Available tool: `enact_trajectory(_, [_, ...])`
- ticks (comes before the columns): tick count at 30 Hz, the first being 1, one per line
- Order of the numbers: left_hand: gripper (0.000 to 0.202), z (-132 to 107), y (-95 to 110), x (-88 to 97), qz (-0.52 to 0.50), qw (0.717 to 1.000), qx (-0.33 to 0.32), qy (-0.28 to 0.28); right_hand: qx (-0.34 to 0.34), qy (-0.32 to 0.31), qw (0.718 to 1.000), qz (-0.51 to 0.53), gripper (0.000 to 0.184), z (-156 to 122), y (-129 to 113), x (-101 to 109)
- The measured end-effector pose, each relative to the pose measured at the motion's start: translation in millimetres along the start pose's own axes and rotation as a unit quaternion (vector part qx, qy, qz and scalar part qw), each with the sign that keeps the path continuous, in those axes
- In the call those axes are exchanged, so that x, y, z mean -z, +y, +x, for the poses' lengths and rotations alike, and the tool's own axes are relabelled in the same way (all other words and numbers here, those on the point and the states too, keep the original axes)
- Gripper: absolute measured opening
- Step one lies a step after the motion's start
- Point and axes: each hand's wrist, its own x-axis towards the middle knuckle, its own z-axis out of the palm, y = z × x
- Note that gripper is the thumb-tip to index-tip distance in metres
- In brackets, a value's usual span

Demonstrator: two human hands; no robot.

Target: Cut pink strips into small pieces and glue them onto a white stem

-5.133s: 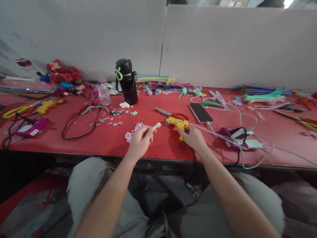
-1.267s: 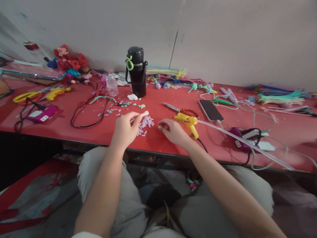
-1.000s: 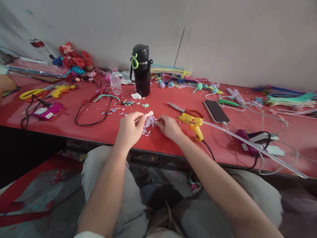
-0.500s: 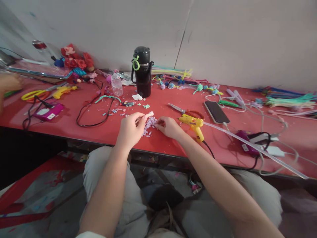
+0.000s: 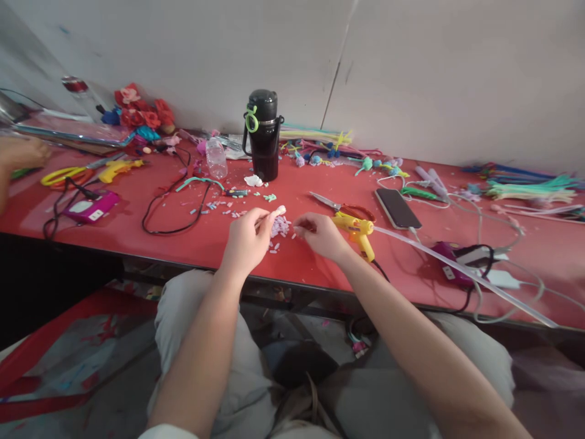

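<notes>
My left hand (image 5: 249, 238) is closed in a pinch on a small pale stick-like piece with a rounded whitish tip (image 5: 280, 210). Just below that tip lies a pile of small lilac pieces (image 5: 281, 227) on the red table (image 5: 301, 262). To the right of the pile, my right hand (image 5: 320, 235) has its fingers curled together. One tiny lilac piece shows by its fingertips; whether they grip it is not clear. A yellow glue gun (image 5: 359, 230) with a long clear glue stick (image 5: 457, 268) lies right of that hand, beside scissors with orange handles (image 5: 361, 211).
Behind the hands stand a black flask (image 5: 265, 143) and a clear plastic bottle (image 5: 216, 158). A phone (image 5: 397, 208), cables and a purple power strip (image 5: 452, 262) lie to the right. Another person's hand (image 5: 25, 152) is at the far left, near a second glue gun (image 5: 119, 169).
My right hand has drawn back to the right, away from the lilac pile. My left hand keeps its hold on the white-tipped piece and has hardly shifted.
</notes>
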Motion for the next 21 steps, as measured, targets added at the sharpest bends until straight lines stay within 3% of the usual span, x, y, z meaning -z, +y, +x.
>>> enact_trajectory(3, [0.033,-2.6,2.6,-14.3,-0.086,0.996,0.013,-0.009,0.019,-0.006,0.998,0.062,0.015,-20.7,-8.9,9.8])
enact_trajectory(8, [0.035,-11.0,12.8,-44.7,-0.207,0.976,0.049,-0.041,-0.012,0.029,0.992,0.123,0.016,-51.1,-13.4,21.5])
enact_trajectory(14, [0.037,-23.3,17.6,-66.0,-0.192,0.978,0.031,-0.079,-0.029,0.064,0.985,0.155,0.026,-65.4,-6.3,22.9])
enact_trajectory(21, [0.036,-29.7,17.8,-71.5,-0.15,0.982,0.03,-0.107,-0.007,0.066,0.982,0.174,0.023,-71.1,-7.2,21.3])
